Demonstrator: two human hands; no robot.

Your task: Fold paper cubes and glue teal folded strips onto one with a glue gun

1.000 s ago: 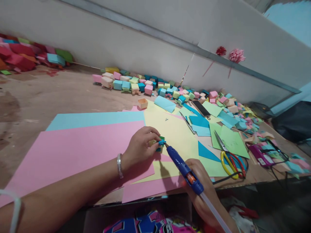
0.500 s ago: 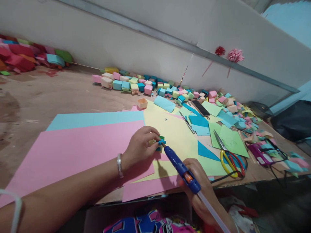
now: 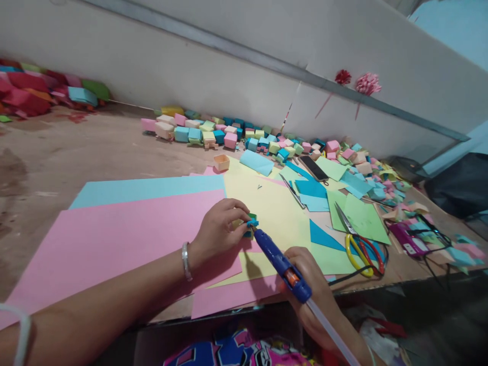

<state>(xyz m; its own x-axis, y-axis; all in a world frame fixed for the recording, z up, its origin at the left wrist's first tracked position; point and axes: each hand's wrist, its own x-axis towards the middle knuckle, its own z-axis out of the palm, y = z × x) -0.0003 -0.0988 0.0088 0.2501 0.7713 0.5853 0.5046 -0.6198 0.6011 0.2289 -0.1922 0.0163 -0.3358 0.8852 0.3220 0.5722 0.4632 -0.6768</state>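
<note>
My left hand (image 3: pixel 223 226) pinches a small blue paper piece (image 3: pixel 252 223) between thumb and fingertips. Just behind and below that piece is a small green and teal paper box (image 3: pixel 251 233), partly covered by my fingers. My right hand (image 3: pixel 310 277) is wrapped round a blue hot glue gun (image 3: pixel 278 259), a clear glue stick (image 3: pixel 330 328) sticking out of its back end. The gun's nozzle meets or almost meets the blue piece; I cannot tell whether they touch. Beneath both hands lie pink (image 3: pixel 125 229) and yellow (image 3: pixel 284 216) paper sheets.
Scissors (image 3: pixel 356 246) with yellow and red handles lie at right, near a phone (image 3: pixel 313 168), tweezers-like metal tool (image 3: pixel 293 191) and magenta power box (image 3: pixel 407 239). An open peach paper box (image 3: pixel 221 162) stands beyond my left hand. Paper cubes (image 3: pixel 230 140) line the wall.
The view has shifted very slightly. Both hands keep their grips, with the glue gun's tip still at the blue paper piece.
</note>
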